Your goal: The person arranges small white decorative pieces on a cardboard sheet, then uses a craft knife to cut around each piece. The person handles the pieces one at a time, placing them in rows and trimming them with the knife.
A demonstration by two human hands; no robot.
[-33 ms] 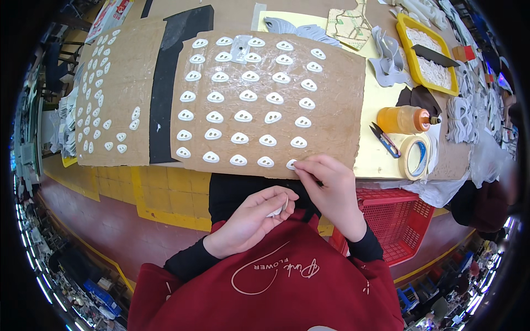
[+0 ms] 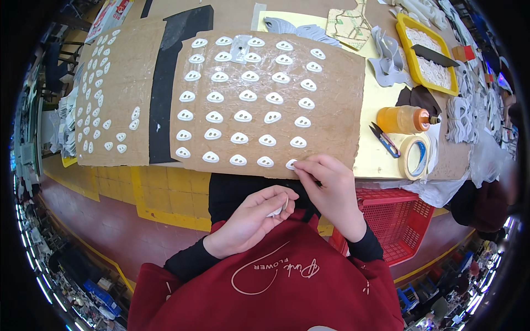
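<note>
A brown cardboard sheet [image 2: 331, 110] lies in front of me with rows of small white rounded-triangle pieces [image 2: 243, 116], each with two holes. At its near edge, toward the right, my right hand [image 2: 330, 179] is closed in a pinch on one such white piece [image 2: 290, 164], which rests on the cardboard. Below that edge, close to my body, my left hand [image 2: 254, 218] is curled closed around white pieces [image 2: 277, 208]; the fingers hide most of them. A small clear plastic packet [image 2: 239, 48] lies among the far rows.
Another cardboard sheet [image 2: 118, 66] with similar pieces lies left, past a black strip [image 2: 165, 94]. On the right are thread snips [image 2: 385, 139], a tape roll [image 2: 414, 157], an orange-liquid bottle [image 2: 397, 119] and a yellow tray [image 2: 404, 38]. A red basket [image 2: 395, 226] stands below the table edge.
</note>
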